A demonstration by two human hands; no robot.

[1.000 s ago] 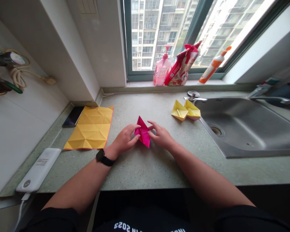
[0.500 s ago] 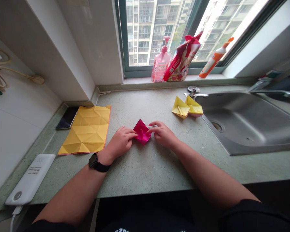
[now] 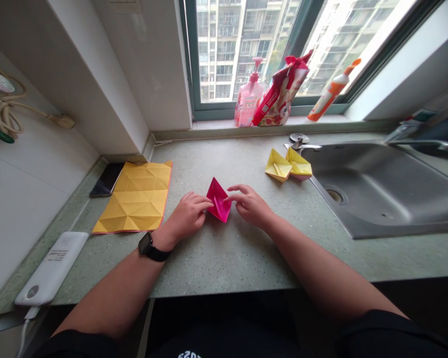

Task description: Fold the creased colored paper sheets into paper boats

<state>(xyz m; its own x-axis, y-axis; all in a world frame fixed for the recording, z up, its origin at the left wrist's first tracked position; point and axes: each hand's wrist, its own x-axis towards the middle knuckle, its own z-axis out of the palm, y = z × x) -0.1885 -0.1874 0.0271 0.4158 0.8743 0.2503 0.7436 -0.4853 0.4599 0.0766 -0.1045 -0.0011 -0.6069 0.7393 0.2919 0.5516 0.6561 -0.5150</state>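
A pink folded-paper boat [image 3: 219,204] sits on the counter between my hands, its top spread and a ridge standing inside. My left hand [image 3: 189,211] grips its left edge with the fingertips; a black watch is on that wrist. On the other side, my right hand [image 3: 249,205] holds the right edge with its lower fingertips, while one finger stretches out above, off the paper. The undersides of both grips are hidden. Two yellow folded-paper boats [image 3: 279,165] stand side by side to the right, near the sink.
Creased yellow paper sheets [image 3: 140,196] lie at left, beside a dark phone [image 3: 106,180]. A white power bank [image 3: 54,268] with a cable is at the front left. A steel sink [image 3: 392,184] is set in at right. Bottles and a red bag [image 3: 283,92] line the windowsill.
The pink paper has changed shape: it looks taller and narrower, with its far point raised. My fingers stay at its two sides, and the view has shifted slightly.
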